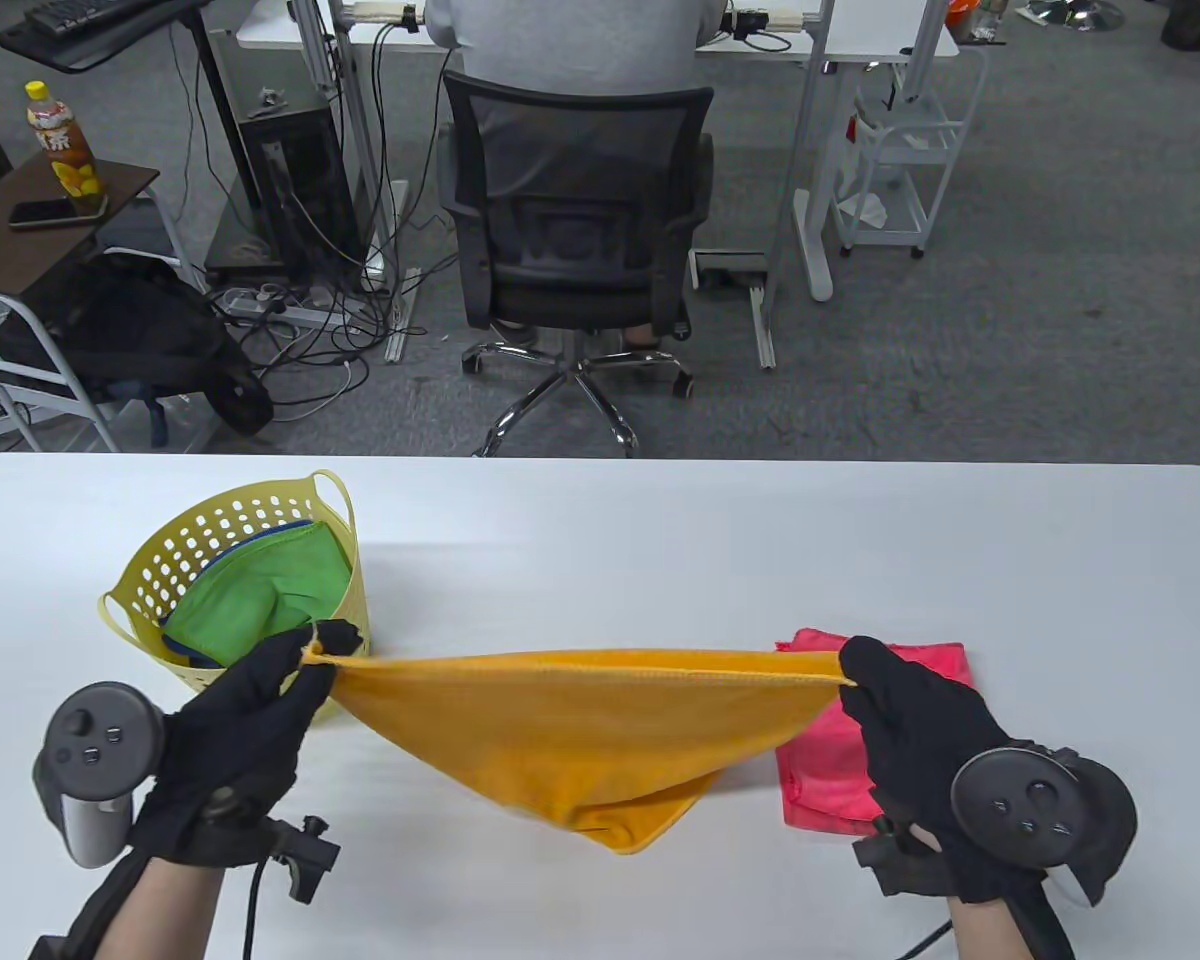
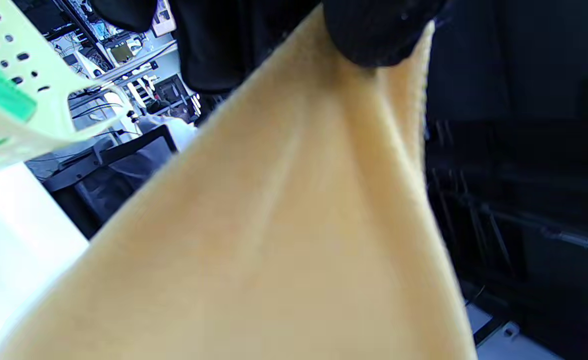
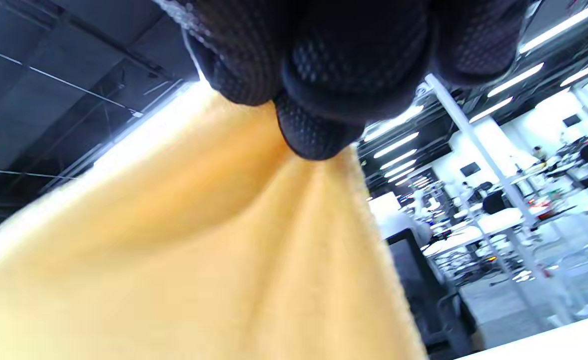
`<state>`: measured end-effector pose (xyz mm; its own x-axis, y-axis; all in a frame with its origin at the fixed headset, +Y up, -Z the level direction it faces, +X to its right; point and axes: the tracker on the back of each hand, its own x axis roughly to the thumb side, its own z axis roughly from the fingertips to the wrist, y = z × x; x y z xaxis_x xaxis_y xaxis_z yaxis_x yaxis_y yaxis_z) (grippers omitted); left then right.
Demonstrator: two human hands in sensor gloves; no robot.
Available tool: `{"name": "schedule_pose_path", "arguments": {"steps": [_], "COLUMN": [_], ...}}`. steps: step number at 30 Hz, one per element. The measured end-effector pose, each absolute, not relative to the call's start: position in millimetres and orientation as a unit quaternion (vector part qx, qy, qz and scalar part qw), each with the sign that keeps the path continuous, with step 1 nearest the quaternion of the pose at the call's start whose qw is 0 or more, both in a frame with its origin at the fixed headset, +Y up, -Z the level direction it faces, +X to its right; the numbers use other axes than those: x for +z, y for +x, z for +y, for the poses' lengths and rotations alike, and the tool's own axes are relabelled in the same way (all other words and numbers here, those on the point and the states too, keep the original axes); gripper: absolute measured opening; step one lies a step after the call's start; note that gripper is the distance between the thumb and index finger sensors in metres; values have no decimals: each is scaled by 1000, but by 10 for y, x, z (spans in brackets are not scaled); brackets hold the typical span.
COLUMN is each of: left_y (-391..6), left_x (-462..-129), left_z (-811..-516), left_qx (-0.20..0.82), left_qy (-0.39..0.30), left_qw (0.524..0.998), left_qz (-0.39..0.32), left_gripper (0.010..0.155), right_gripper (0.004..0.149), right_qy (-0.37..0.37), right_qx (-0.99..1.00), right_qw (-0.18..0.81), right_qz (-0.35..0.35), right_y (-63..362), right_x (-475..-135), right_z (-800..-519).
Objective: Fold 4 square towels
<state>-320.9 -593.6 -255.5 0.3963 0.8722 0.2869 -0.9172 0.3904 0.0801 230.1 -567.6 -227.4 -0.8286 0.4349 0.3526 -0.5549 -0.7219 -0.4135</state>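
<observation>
An orange towel (image 1: 590,740) hangs stretched between my hands above the table, its lower part sagging to a point near the table. My left hand (image 1: 312,655) pinches its left corner beside the basket. My right hand (image 1: 850,680) pinches its right corner. The towel fills the left wrist view (image 2: 274,240) and the right wrist view (image 3: 199,260), with gloved fingertips (image 3: 318,135) gripping it at the top. A folded pink towel (image 1: 830,760) lies on the table at the right, partly behind the orange towel and my right hand.
A yellow perforated basket (image 1: 175,550) stands at the left of the white table (image 1: 660,540), holding a green towel (image 1: 260,600) with a blue one under it. Beyond the table's far edge are an office chair and desks.
</observation>
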Motion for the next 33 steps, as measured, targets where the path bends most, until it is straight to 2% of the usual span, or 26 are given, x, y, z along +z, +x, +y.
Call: {"name": "schedule_pose_path", "arguments": {"steps": [4, 8, 10, 13, 17, 20, 23, 27, 29, 33], "left_y": [-3317, -3366, -3362, -3308, -3239, -3216, -3233, -3289, -3311, -3361], "left_x": [-2375, -2347, -2464, -2791, -3276, -3523, -3591, -3486, -3395, -3113], "left_z": [-5661, -5479, -5491, -5612, -5780, -5778, -5542, -5312, -5335, -5728], "left_qx": [549, 555, 560, 569, 504, 476, 478, 523, 539, 533], "left_qy": [117, 125, 113, 79, 57, 42, 77, 111, 117, 54], "left_qw": [815, 809, 811, 815, 862, 878, 875, 844, 832, 840], "left_qz": [-147, -148, -126, -75, -3, 25, 6, -48, -70, -88], "left_gripper": [41, 41, 42, 41, 40, 41, 41, 41, 40, 41], "right_gripper": [39, 39, 39, 40, 40, 39, 39, 39, 39, 40], "right_qy": [128, 174, 171, 114, 47, 22, 31, 57, 69, 99], "right_qx": [909, 859, 857, 892, 927, 928, 893, 861, 862, 895], "right_qw": [241, 327, 353, 316, 291, 282, 318, 346, 344, 321], "right_qz": [-315, -353, -335, -302, -232, -240, -316, -369, -365, -292], "right_y": [2404, 2461, 2452, 2382, 2300, 2295, 2342, 2408, 2423, 2408], "right_x": [-1940, -1838, -1942, -2301, -2910, -3157, -3089, -2835, -2734, -2577], "right_z": [-5411, -5227, -5205, -5289, -5526, -5608, -5476, -5325, -5362, -5800]}}
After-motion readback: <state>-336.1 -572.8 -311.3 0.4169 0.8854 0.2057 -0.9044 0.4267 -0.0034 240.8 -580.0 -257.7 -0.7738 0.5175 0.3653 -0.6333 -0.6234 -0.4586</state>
